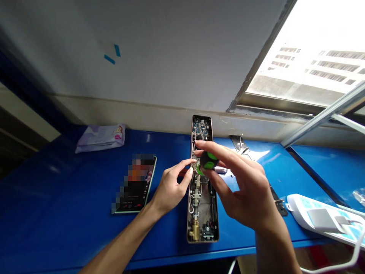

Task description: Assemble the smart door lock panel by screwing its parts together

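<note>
Handle (209, 161), green-black, is gripped by your right hand (246, 182) over the casing (207, 199); left hand (172, 186), nine o'clock, fingers narrow, hold unclear.

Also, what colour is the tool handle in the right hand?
The tool handle is black with bright green patches, shown in the head view.

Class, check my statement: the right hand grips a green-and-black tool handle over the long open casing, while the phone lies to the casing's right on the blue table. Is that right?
Not quite: the phone lies to the left of the casing on the blue table, as the head view shows. The rest stands.
</note>
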Motion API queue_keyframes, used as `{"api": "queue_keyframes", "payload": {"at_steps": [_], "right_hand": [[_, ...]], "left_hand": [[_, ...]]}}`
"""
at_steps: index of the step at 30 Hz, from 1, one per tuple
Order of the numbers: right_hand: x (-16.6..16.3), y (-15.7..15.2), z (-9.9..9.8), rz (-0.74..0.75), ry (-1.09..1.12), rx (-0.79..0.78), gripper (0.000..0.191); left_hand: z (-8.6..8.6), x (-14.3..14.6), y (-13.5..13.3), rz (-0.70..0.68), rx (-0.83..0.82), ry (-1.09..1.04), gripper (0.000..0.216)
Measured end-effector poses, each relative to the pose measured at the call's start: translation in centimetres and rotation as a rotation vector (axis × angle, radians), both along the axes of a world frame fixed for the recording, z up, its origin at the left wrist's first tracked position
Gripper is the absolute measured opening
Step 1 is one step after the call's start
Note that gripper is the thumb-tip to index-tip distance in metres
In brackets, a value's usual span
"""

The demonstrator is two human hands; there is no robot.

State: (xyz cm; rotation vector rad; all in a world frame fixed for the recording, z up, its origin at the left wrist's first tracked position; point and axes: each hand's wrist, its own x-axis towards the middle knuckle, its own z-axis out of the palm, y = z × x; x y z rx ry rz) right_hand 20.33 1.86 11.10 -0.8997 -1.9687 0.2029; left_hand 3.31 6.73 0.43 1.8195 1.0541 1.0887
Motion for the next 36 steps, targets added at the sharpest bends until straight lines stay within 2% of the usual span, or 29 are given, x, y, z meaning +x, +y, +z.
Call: {"api": "queue_keyframes", "payload": {"at_steps": [7,12,16,21,26,29,31,33,36], "right_hand": [[0.3,0.0,-0.1,-0.131,-0.022,0.103,0.03],[1.1,0.0,-0.2,0.042,-0.051,-0.03,0.042],[1.1,-0.6,-0.5,0.011,-0.058,0.011,0.039],[0.7,-0.9,-0.8,-0.004,-0.047,0.064,0.05],[0.5,-1.1,-0.9,-0.02,0.05,0.05,0.047],[1.2,-1.6,-0.4,-0.052,0.267,0.082,0.062],[2.3,-1.8,0.2,-0.135,0.412,0.141,0.07],[4.1,-1.9,0.4,-0.244,0.475,0.194,0.068],[7.3,-1.5,-0.3,-0.36,0.39,0.169,0.06]], "left_hand": [[0.4,0.0,-0.1,-0.009,-0.056,-0.018,0.03],[0.1,0.0,0.0,-0.025,-0.107,-0.066,0.034],[0.0,0.0,0.1,-0.022,-0.152,-0.096,0.04],[0.4,-0.1,0.2,-0.023,-0.127,-0.055,0.042],[0.0,-0.3,0.5,0.007,0.037,0.098,0.035],[0.1,-0.2,0.8,0.149,0.249,0.218,0.031],[0.9,0.3,1.0,0.214,0.418,0.271,0.029],[2.1,1.4,1.2,0.162,0.541,0.3,0.028],[4.0,4.1,1.6,-0.085,0.607,0.35,0.025]]}}
